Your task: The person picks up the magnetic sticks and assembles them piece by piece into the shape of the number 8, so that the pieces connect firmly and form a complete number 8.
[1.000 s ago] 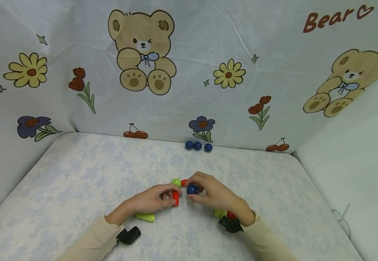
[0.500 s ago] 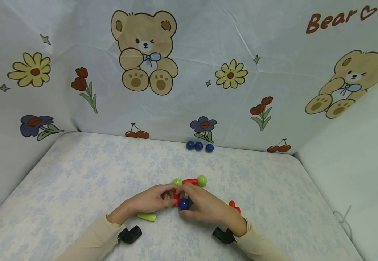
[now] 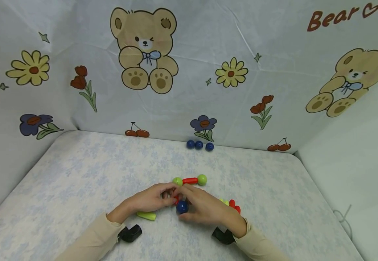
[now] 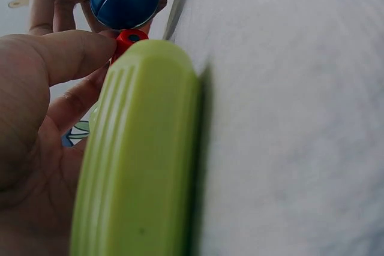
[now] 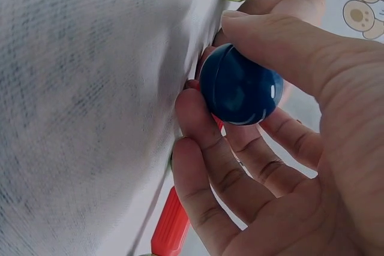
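My left hand [image 3: 151, 198] pinches a short red rod [image 4: 129, 38] between thumb and fingers, low over the table. In my right hand [image 3: 203, 206] is a glossy blue ball [image 3: 182, 207], at the rod's near end, with the fingers curled behind it and the thumb above. Whether ball and rod touch is hard to tell. At the rod's far end sits a lime-green ball [image 3: 177, 181]. From there a second red rod [image 3: 190, 181] runs right to another green ball [image 3: 202, 179]. My fingers hide most of the held rod.
A lime-green rod [image 3: 147, 215] lies beside my left wrist. Red rods [image 3: 234, 206] and green rods [image 3: 224, 201] lie right of my right hand. Three blue balls, one of them the rightmost ball [image 3: 209, 146], rest by the back wall cloth [image 3: 176, 116] with bear prints.
My right hand has moved left and nearer to me, bringing the blue ball to the near end of the red rod. The left hand has stayed nearly still.
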Motion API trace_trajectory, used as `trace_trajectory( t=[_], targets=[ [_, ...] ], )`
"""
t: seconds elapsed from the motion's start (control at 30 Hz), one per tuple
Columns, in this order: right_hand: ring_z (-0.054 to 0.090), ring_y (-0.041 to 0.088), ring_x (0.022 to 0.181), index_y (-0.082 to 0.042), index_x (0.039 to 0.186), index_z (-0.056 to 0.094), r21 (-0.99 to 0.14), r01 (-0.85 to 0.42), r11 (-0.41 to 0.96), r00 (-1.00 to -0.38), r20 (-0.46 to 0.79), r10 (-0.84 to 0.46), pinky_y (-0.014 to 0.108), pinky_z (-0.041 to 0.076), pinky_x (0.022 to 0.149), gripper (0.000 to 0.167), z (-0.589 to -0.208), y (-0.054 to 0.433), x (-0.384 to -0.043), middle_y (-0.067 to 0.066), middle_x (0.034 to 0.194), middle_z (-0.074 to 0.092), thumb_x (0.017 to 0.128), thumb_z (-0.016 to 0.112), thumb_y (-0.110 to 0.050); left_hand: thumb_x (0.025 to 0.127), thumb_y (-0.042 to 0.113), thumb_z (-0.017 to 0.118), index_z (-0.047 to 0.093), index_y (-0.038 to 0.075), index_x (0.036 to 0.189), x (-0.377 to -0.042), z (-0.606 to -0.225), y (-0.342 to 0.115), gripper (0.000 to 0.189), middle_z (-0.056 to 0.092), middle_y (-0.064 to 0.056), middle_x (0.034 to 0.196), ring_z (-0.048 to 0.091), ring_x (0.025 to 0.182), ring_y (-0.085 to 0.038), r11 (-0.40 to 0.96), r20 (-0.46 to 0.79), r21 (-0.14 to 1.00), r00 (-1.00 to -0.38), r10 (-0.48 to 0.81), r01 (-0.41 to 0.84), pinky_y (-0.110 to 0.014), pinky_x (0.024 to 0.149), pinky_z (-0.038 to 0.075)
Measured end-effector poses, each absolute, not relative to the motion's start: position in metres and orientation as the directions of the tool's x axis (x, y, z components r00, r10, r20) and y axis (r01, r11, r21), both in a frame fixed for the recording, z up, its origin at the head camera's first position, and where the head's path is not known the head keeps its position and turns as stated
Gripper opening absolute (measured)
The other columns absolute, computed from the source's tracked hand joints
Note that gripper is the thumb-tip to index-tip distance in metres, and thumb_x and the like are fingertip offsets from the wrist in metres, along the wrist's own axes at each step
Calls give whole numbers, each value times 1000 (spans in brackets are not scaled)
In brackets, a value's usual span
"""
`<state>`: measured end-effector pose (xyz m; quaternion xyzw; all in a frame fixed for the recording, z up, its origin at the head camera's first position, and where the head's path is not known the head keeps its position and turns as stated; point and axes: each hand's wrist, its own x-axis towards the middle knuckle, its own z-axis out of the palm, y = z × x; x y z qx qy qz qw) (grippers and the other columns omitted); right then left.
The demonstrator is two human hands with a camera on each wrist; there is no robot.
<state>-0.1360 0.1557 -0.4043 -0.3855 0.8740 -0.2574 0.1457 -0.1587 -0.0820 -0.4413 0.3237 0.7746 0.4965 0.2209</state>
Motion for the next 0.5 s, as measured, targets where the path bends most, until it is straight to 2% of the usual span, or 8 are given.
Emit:
trace_trajectory(
  t=[0.17,0.4,0.5],
  targets=[
    [56,4,110,-19,137,53,-558,-605,568,-654,-57,-754,24,51,92,55,-404,155,-136,-4,132,57,91,82,-25,104,21,63,62,15,135,-159,-441,-82,32,62,0,105,54,87,-12,296,-20,912,-692,721,283,-23,75,44],
    [60,3,94,-20,137,54,-575,-605,550,-646,-49,-762,21,52,84,53,-406,156,-136,-3,132,57,91,82,-25,104,19,62,62,15,136,-159,-442,-82,32,62,-1,106,54,87,-12,287,-12,913,-684,730,290,-23,76,44],
    [61,5,93,-20,137,55,-572,-611,548,-644,-44,-764,21,52,83,52,-405,156,-136,-3,132,57,92,81,-24,104,19,61,62,15,136,-159,-443,-82,32,61,-1,106,53,88,-12,284,-13,915,-682,731,287,-23,76,44]
  ],
)
